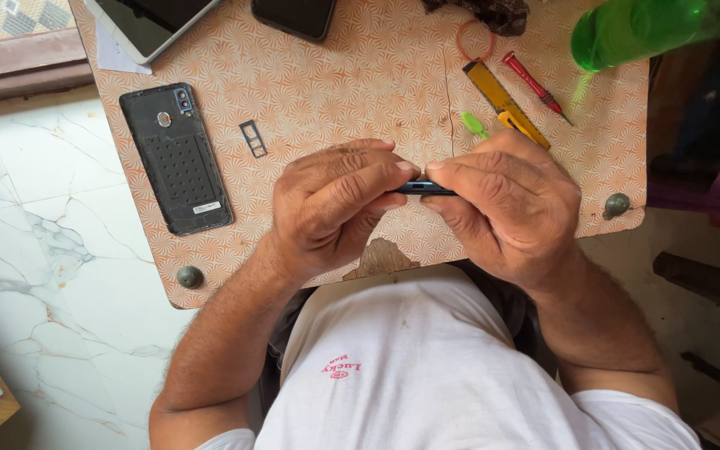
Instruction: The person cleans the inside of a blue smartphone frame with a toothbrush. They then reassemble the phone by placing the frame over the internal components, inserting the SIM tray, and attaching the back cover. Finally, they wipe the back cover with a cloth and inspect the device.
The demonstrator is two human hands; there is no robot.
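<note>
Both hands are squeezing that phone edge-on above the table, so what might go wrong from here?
1. The phone is pinched only by fingertips of the left hand and right hand; it may slip.
2. The small card tray lies loose on the table and could get knocked off.

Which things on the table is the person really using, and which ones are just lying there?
In use:
left hand
right hand
blue phone, held edge-on between both hands

Just lying about:
black back cover
SIM tray
red screwdriver
yellow tool
green pick
orange ring
green bottle
</note>
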